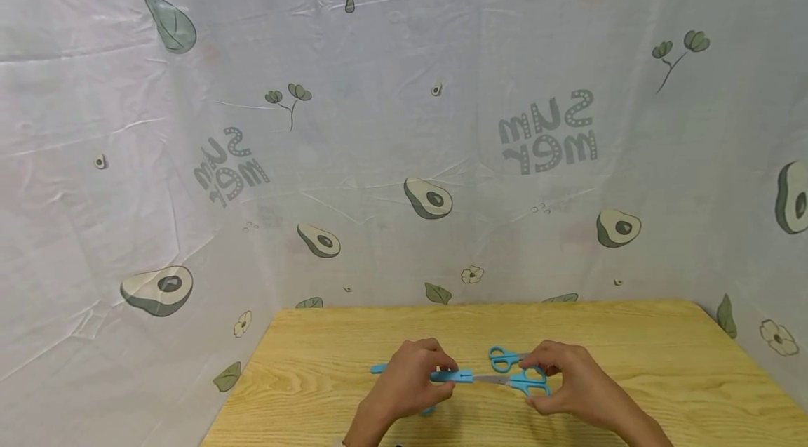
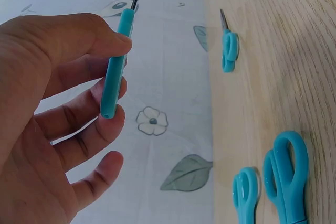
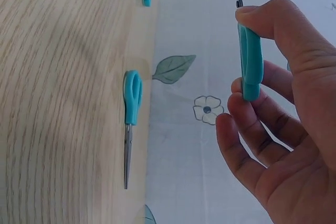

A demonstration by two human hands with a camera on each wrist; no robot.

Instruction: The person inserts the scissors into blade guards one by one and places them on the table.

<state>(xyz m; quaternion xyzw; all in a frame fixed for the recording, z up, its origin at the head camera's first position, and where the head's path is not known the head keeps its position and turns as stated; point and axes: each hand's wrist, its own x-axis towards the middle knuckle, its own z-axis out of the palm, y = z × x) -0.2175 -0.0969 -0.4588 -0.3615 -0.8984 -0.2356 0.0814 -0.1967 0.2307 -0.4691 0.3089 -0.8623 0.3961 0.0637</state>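
Note:
My left hand (image 1: 410, 373) pinches a blue blade cover (image 2: 116, 64) between thumb and fingers, held above the table. With its thumb and fingers, my right hand (image 1: 577, 380) grips the blue handles (image 3: 251, 61) of a pair of scissors (image 1: 529, 382). Their metal blades lie in line with the cover, the tips at its mouth and bare steel showing between cover and handles. Beyond the right hand, a second pair of scissors (image 1: 503, 360) rests on the table with its blades bare, partly hidden by the fingers in the head view.
The wooden table (image 1: 682, 363) runs back to a pale printed curtain (image 1: 379, 117). Around the left hand lie more blue-handled scissors; in the left wrist view a smaller handle (image 2: 245, 192) sits beside a larger one (image 2: 286, 177).

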